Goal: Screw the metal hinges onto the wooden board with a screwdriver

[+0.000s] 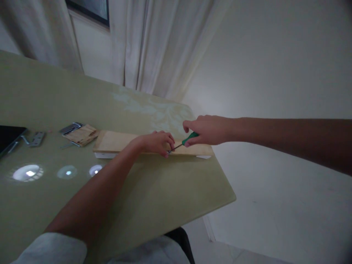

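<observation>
A long pale wooden board [115, 142] lies flat near the right end of the green table [154, 194]. My left hand [156, 142] rests on the board with its fingers curled, pinching something small I cannot make out at the tip of a screwdriver. My right hand [207, 130] reaches in from the right and grips the green-handled screwdriver [189, 138], whose thin shaft slants down to the board by my left fingertips.
To the left on the table lie a small wooden piece [82, 134] with a metal hinge [70, 128], another metal hinge [37, 138] and a dark flat object [8, 136] at the edge. White curtains [154, 44] hang behind. The table ends just right of the board.
</observation>
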Demonstrator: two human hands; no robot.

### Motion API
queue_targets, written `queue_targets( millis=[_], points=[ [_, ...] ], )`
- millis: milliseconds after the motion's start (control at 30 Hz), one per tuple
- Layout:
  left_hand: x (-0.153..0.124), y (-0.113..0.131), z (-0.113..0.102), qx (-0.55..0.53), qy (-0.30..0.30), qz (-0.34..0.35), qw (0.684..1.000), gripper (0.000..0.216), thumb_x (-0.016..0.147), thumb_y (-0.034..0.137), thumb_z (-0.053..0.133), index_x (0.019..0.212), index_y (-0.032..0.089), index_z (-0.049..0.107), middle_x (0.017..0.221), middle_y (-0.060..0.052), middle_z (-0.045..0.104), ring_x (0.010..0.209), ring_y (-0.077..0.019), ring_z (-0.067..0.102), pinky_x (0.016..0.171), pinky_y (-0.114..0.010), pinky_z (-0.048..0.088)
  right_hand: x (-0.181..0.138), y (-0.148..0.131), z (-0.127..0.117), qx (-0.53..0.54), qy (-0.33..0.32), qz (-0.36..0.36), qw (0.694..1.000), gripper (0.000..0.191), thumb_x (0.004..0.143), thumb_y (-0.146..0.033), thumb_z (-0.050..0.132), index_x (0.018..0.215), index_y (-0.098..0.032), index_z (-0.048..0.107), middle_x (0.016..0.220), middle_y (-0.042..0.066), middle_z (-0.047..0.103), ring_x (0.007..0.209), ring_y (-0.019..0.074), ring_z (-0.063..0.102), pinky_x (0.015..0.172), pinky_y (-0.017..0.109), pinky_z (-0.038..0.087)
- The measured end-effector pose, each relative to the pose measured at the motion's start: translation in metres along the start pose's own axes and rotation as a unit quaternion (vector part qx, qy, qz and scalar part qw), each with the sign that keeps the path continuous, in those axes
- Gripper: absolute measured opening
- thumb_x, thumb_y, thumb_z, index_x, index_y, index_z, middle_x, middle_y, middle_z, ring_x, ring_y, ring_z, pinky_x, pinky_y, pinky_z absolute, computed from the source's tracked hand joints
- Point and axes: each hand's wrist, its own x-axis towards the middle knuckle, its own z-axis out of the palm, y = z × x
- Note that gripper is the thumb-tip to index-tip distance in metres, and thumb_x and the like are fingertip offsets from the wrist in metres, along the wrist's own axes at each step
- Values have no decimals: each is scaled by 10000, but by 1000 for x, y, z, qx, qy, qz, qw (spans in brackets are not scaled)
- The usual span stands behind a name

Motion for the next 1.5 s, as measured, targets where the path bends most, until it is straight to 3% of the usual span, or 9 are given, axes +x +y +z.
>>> queue_targets(
  millis=[133, 333, 533, 733, 933, 1100, 1233, 1433, 1500],
  points=[
    [0, 0, 0, -3, 0, 6, 1000, 395, 783, 320, 874, 1171, 317, 802, 1473, -30, 645, 1385, -317, 537, 1186, -475, 334, -6, 6, -1, -134, 44, -173, 975, 242, 1087, -293, 520, 1269, -250, 674, 1112, 112, 762, 840, 220, 673, 663, 325, 295],
    [1, -5, 1, 1, 3, 19, 1000, 371, 796, 335, 853, 1162, 324, 798, 1487, -24, 634, 1396, -309, 524, 1191, -469, 326, 4, -5, -3, 44, -60, 58, 996, 478, 1107, -519, 445, 1057, -148, 741, 892, 128, 774, 712, 212, 668, 638, 319, 347],
    [1, -4, 0, -1, -1, 12, 1000, 377, 796, 341, 852, 1169, 327, 793, 1479, -21, 638, 1387, -317, 531, 1196, -484, 319, -7, 1, -2, -105, 35, -85, 990, 373, 1018, -497, 627, 1269, -229, 692, 1023, 125, 795, 847, 271, 702, 673, 333, 322],
    [1, -3, 0, 5, -10, 7, 1000, 388, 797, 314, 853, 1180, 322, 792, 1504, -22, 615, 1405, -311, 521, 1208, -491, 297, 1, -5, -4, 49, -61, 85, 993, 627, 1080, -631, 411, 982, -143, 793, 891, 155, 788, 759, 247, 707, 625, 324, 367],
    [1, -5, 1, 4, -3, 4, 1000, 380, 792, 320, 852, 1168, 331, 799, 1482, -18, 629, 1379, -309, 540, 1189, -476, 324, -9, -4, -4, -130, 48, -87, 987, 380, 1062, -484, 535, 1211, -202, 742, 937, 128, 800, 846, 291, 720, 688, 352, 363],
    [0, 0, -1, 13, -6, -10, 1000, 384, 781, 302, 866, 1158, 338, 803, 1475, -8, 632, 1383, -316, 537, 1190, -472, 324, -9, -8, -2, 26, -43, 70, 996, 583, 1061, -646, 467, 1048, -154, 780, 899, 143, 793, 759, 243, 713, 627, 315, 371],
    [0, 1, -1, 9, -8, -6, 1000, 376, 795, 282, 862, 1162, 337, 800, 1490, -16, 624, 1398, -316, 531, 1198, -491, 313, -12, -1, -3, -130, 68, -85, 986, 325, 1089, -387, 527, 1319, -216, 681, 1105, 143, 788, 907, 263, 719, 706, 333, 356],
    [0, 2, -2, 16, -15, -16, 1000, 387, 803, 297, 862, 1182, 338, 797, 1502, -22, 619, 1416, -318, 519, 1217, -511, 301, -10, -8, -2, 45, -125, 14, 991, 589, 1094, -621, 421, 1067, -136, 754, 900, 124, 774, 738, 210, 675, 636, 311, 380],
    [-1, 5, -3, 14, -15, -20, 1000, 388, 800, 287, 865, 1179, 336, 798, 1504, -19, 618, 1415, -319, 522, 1223, -517, 295, -13, -8, 3, -13, -76, -12, 997, 492, 1086, -564, 493, 1230, -142, 699, 982, 133, 775, 754, 211, 671, 618, 310, 349]
  ],
)
